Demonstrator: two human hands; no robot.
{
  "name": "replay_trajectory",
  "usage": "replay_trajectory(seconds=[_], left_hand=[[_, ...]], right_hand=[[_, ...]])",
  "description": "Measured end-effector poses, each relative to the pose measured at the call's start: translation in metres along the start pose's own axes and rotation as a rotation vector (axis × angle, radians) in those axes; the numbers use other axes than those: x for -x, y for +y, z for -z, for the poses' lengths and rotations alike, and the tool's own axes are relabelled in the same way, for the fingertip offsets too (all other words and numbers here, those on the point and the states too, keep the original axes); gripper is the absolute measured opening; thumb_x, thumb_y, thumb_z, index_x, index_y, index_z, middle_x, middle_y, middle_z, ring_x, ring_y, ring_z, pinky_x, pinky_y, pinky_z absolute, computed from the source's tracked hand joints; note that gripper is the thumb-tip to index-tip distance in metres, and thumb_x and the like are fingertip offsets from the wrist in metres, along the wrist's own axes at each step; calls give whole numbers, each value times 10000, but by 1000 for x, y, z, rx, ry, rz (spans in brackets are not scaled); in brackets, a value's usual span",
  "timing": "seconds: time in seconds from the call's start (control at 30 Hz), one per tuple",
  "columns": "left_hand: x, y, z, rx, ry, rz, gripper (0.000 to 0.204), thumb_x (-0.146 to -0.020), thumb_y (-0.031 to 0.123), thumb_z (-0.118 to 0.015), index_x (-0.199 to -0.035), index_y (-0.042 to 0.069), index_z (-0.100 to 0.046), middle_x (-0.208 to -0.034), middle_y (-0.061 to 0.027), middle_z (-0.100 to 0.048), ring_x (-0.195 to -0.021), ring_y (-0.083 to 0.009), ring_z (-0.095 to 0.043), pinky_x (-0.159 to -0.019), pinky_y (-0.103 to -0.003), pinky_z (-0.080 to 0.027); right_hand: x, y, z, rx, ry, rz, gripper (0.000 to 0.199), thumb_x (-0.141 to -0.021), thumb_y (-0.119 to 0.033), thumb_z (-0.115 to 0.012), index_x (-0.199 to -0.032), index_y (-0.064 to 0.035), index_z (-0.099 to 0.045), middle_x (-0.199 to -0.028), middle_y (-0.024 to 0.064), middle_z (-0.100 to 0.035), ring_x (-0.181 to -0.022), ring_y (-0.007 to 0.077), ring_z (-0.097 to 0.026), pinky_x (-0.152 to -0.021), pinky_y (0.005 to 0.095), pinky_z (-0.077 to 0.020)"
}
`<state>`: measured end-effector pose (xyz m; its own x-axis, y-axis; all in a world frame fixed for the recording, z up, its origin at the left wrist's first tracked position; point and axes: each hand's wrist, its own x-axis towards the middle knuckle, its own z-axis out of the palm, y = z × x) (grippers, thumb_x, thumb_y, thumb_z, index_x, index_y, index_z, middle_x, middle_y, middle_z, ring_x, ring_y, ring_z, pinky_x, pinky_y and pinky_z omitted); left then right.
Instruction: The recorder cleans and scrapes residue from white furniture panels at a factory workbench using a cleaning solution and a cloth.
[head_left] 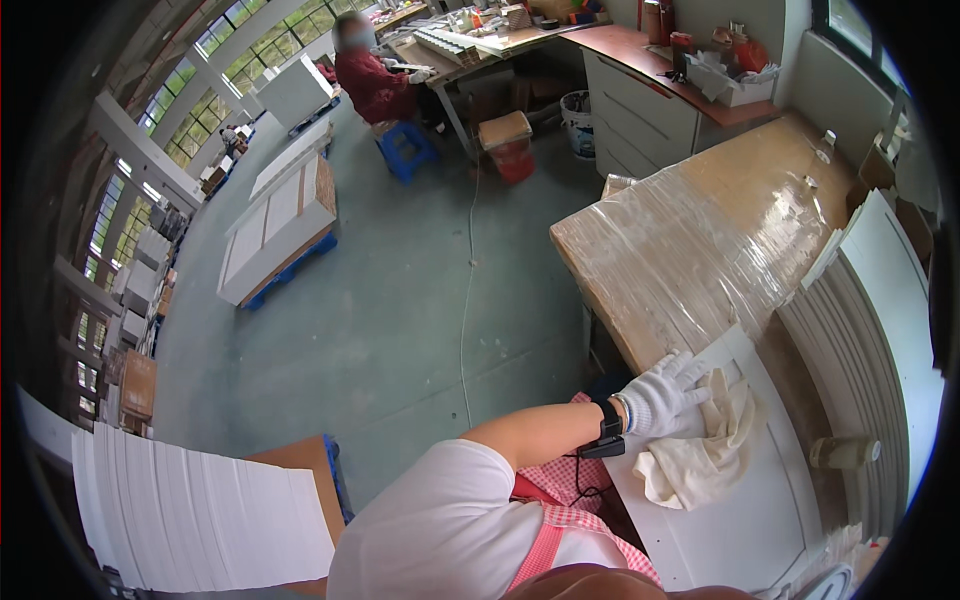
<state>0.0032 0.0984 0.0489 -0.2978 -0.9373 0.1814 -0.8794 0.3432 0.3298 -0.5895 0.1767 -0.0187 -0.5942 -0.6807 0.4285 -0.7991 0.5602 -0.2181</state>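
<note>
My left hand [660, 397], in a white knit glove, lies over a white panel [715, 535] with its fingers stretched out. Its fingertips reach the upper edge of a crumpled cream cloth [705, 455], which rests on the panel. They do not appear wrapped round it. A black band with a small box and a dark cord [603, 430] sits on my left wrist. The panel has a raised border and lies beside a table covered with brown board [690, 240] and clear plastic film. My right hand is not in view.
White panels [850, 330] stand in a row at the right, near a jar [845, 452]. More white panels [200, 510] stand at lower left. A person [375, 85] sits on a blue stool [407, 150] at a far workbench. A cord [467, 300] crosses the green floor.
</note>
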Motion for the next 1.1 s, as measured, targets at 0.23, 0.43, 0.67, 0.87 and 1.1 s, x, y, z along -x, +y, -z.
replay_trajectory(seconds=[0.23,0.43,0.67,0.87,1.1], left_hand=[[3,-1,5,-10,-61,22,588,-915,404,-603,-1446,160,-545,-1589,-234,-353,-1450,-469,-330,-1218,-564,-230],[0,3,5,10,-54,11,582,-914,403,-598,-1441,162,-549,-1587,-233,-352,-1455,-473,-320,-1219,-563,-225],[-4,4,4,19,-35,-5,565,-906,396,-605,-1419,161,-569,-1578,-224,-365,-1443,-462,-340,-1215,-558,-238],[3,2,5,15,-24,22,562,-902,394,-613,-1412,162,-574,-1570,-215,-379,-1435,-451,-355,-1214,-544,-249],[1,2,1,19,14,0,561,-896,381,-638,-1407,156,-580,-1577,-209,-366,-1423,-456,-364,-1208,-544,-261]], right_hand=[[14,-8,7,-271,146,85,319,-1012,-290,-560,-1060,-36,-748,-952,156,-755,-850,306,-710,-720,428,-562],[4,6,-5,156,50,27,305,-1014,-263,-546,-1056,-28,-735,-966,168,-731,-855,332,-687,-724,425,-545],[-19,-32,-34,-103,-131,124,384,-1049,-268,-478,-1309,-15,-605,-1302,195,-614,-1167,348,-589,-967,377,-463],[8,-125,23,-68,-381,375,410,-1048,-238,-479,-1376,-19,-588,-1456,202,-554,-1312,358,-534,-1086,369,-415],[-22,-1,-29,-204,-64,53,326,-1023,-229,-516,-1231,-31,-670,-1211,194,-678,-1093,360,-632,-957,411,-471]])
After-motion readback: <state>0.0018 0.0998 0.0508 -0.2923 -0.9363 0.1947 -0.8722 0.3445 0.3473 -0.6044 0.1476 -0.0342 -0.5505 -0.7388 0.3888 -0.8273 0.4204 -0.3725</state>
